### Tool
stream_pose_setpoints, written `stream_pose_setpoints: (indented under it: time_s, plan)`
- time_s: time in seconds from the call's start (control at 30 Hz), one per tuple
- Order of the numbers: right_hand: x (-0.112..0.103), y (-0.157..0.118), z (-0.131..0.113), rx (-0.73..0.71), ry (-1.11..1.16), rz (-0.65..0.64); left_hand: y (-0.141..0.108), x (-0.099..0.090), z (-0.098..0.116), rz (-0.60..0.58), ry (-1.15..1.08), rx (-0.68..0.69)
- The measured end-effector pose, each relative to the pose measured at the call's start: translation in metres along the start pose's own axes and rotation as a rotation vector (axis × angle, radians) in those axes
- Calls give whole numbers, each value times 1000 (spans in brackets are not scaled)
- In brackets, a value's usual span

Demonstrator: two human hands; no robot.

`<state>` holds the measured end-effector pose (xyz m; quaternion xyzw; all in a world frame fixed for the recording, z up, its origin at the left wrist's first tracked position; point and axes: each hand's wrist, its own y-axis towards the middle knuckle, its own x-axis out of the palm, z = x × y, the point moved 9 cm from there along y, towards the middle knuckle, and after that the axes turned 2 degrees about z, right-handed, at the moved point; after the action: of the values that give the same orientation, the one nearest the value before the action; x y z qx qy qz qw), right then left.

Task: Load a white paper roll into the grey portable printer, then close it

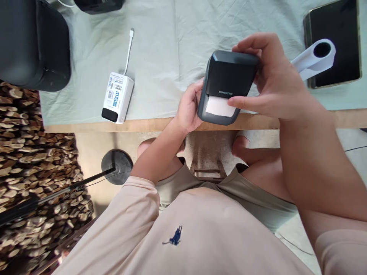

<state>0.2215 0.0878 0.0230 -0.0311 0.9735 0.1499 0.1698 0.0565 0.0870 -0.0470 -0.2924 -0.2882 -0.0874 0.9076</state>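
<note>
A dark label printer is held up over the table's front edge, tilted a little. A piece of white paper shows in the recess at its near end. My left hand grips the printer's left side, its fingers partly hidden beneath. My right hand is round the printer's right side, fingers at the far right corner and the thumb on the white paper. Behind my right wrist lies a roll of white paper, partly over a black tablet.
On the cloth-covered table lies a white power bank with a short cable. A black case stands at the far left, another dark object at the back edge. Below left are a stand's round base and stacked firewood.
</note>
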Motion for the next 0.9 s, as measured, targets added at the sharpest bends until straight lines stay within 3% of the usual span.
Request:
stream_pose_setpoints:
  time_s: [0.1, 0.23, 0.37, 0.47, 0.53, 0.63, 0.73, 0.83, 0.9]
  plan:
    - [-8, 4, -20, -95, -57, 71, -2, 4, 0, 2, -6, -13]
    - [-40, 1, -41, -156, -202, 483, -4, 0, -1, 18, 30, -3]
    - [-41, -1, -38, -121, -48, 568, -2, -4, -4, -4, 91, 11]
    - [-33, 0, -29, -54, 175, 485, 0, -13, -5, 79, 34, -1]
    - [-29, -1, -30, -38, 174, 429, 1, -13, -4, 100, 12, 0]
    - [-29, -2, -42, -67, -124, 383, 1, -8, -3, 63, 14, 4]
    - [-12, 4, -51, -75, -500, 145, -1, 0, -5, -11, 39, -9]
    - [0, 6, -42, 69, -786, -90, -4, 1, -11, -23, 65, -55]
    - [2, 5, -37, 178, -900, -179, -6, 0, -14, -9, 58, -84]
